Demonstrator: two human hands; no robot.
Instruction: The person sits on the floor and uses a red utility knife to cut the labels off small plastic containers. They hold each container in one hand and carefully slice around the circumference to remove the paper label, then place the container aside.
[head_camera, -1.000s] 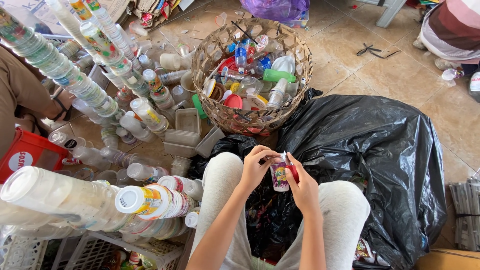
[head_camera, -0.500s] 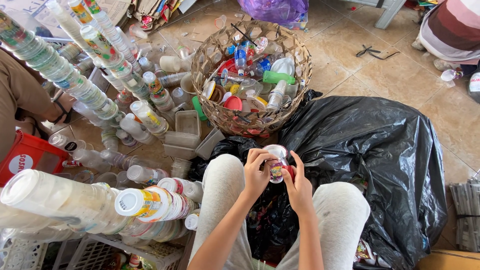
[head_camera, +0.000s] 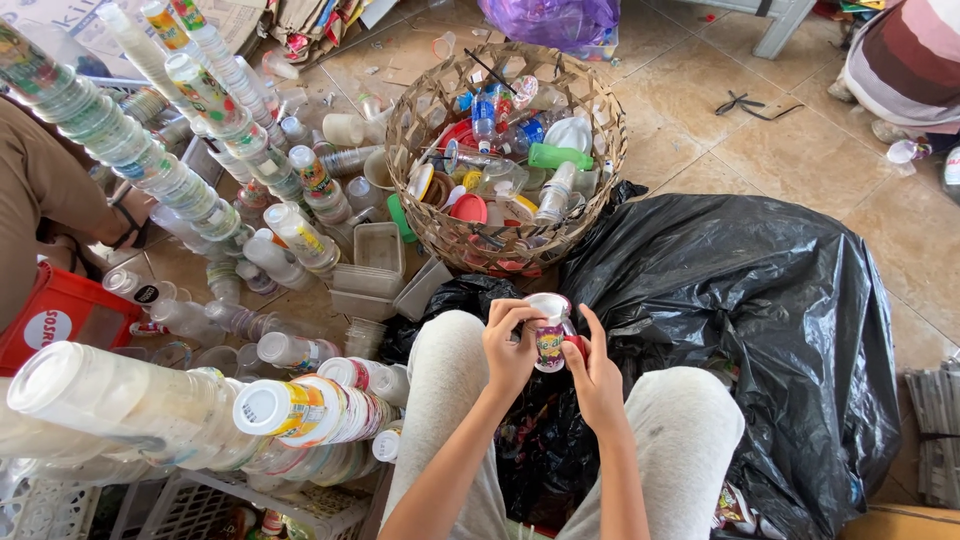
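Fingers (head_camera: 512, 318) of the left hand (head_camera: 510, 350) and the right hand (head_camera: 596, 372) are clamping a small plastic cup (head_camera: 548, 335) over the lap, seemingly peeling its colourful label. Long nested stacks (head_camera: 200, 405) are lying sorted; a woven basket (head_camera: 505, 150) is holding more plastics, suggesting much remains.

The person wears light grey, speckled trousers (head_camera: 690, 440) of soft fabric; both forearms are bare, without sleeves; the left hand (head_camera: 508, 350) and right hand (head_camera: 598, 380) carry no gloves.
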